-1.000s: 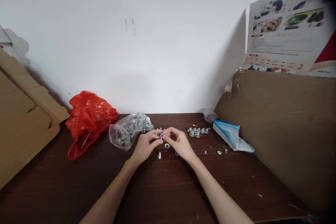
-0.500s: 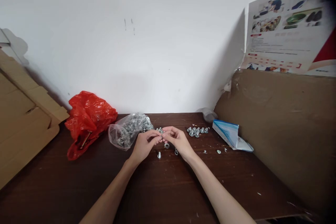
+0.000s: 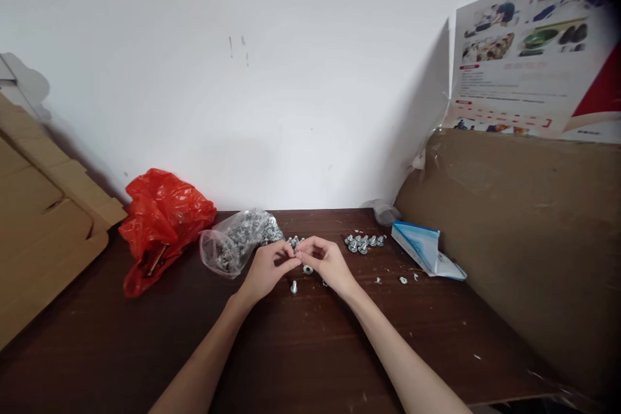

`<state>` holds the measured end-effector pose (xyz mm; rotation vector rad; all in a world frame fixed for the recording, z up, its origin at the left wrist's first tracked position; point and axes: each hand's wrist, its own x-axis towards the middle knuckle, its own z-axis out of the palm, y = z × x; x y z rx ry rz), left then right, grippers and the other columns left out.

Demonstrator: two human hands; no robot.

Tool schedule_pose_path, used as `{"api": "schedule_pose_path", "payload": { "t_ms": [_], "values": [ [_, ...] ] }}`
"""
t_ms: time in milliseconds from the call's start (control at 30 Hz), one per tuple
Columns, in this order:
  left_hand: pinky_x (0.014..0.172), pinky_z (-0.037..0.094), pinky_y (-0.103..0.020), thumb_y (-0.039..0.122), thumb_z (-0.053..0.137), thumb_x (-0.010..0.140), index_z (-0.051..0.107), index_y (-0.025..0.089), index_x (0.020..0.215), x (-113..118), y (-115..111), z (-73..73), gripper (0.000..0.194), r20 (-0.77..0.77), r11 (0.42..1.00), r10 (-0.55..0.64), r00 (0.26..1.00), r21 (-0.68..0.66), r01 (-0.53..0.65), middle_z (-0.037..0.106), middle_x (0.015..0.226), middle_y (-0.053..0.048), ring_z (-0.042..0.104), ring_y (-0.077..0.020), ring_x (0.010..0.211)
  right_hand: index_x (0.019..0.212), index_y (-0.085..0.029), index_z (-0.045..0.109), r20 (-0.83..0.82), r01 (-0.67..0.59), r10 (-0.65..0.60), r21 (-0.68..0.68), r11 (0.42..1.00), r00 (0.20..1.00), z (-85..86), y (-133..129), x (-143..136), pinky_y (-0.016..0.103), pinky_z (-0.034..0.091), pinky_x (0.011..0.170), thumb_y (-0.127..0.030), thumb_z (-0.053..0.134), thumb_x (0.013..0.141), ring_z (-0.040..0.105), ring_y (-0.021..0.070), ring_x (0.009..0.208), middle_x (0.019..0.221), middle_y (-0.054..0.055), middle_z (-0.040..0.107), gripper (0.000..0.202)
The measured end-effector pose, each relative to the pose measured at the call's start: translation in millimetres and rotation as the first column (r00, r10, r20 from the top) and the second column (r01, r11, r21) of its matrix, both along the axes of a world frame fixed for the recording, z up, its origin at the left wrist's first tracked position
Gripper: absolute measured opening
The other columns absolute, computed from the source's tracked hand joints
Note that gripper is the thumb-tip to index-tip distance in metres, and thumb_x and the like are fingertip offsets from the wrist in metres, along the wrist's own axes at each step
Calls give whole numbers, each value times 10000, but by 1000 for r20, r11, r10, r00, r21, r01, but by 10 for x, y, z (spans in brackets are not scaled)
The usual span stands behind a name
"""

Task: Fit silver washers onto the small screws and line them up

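My left hand (image 3: 266,268) and my right hand (image 3: 330,265) meet over the middle of the table, fingertips together. Both pinch a small metal part that the fingers mostly cover; its kind cannot be made out. Just below the fingertips lies a flat washer (image 3: 308,269). A short bolt (image 3: 294,286) rests closer to me, beside my left thumb. My right hand hides nearly all of a nut (image 3: 325,283). Behind the fingertips, a few small metal fasteners (image 3: 294,241) show in part.
A clear plastic bag (image 3: 237,240) full of metal fasteners lies left of my hands, with a red plastic bag (image 3: 167,210) beyond it. Several bolts (image 3: 363,243) stand grouped at right, near a blue-and-white packet (image 3: 422,251). Cardboard (image 3: 524,207) borders the right side, more cardboard (image 3: 48,220) the left.
My fingers have shifted slightly around the small part, and my left thumb is straighter. My right hand now covers most of the nut that showed before.
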<state>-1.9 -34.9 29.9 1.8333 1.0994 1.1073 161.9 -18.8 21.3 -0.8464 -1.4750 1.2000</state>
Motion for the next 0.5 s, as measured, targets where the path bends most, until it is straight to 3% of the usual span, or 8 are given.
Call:
{"api": "schedule_pose_path", "payload": {
  "t_ms": [133,233,300,367,500],
  "values": [
    [700,505,-252,271,590,787,612,149,868,6,18,-29,148,17,999,17,1000,26,-17,625,783,-26,600,-137,738,787,-160,648,15,8,-8,10,1000,1000,-10,0,3,262,444,580,-351,728,684,537,122,589,629,-5,601,231],
    [719,513,-265,221,561,777,641,148,879,-5,39,-62,149,-13,995,74,997,68,-73,640,807,-38,598,-140,743,839,-166,659,144,-57,48,56,997,988,27,16,122,265,451,601,-324,685,729,543,127,616,668,-1,614,194],
    [728,514,-273,196,551,769,651,152,861,-15,50,-75,143,-29,986,125,992,113,-121,649,823,-42,599,-143,747,877,-175,674,278,-141,118,66,988,953,71,33,267,284,464,672,-273,663,741,574,147,705,777,21,654,169],
    [715,516,-268,194,548,769,653,159,839,-22,58,-76,131,-26,974,172,985,153,-166,646,814,-39,597,-140,736,853,-183,693,403,-149,115,55,987,908,116,49,432,302,460,718,-221,615,758,587,164,769,850,31,669,129],
    [692,530,-259,203,551,766,642,168,810,-29,68,-53,108,35,950,249,968,185,-251,642,933,-58,610,-166,855,861,-217,722,548,-216,175,12,976,818,159,59,663,293,445,695,-95,547,707,574,161,781,935,23,648,263]
  ]
}}
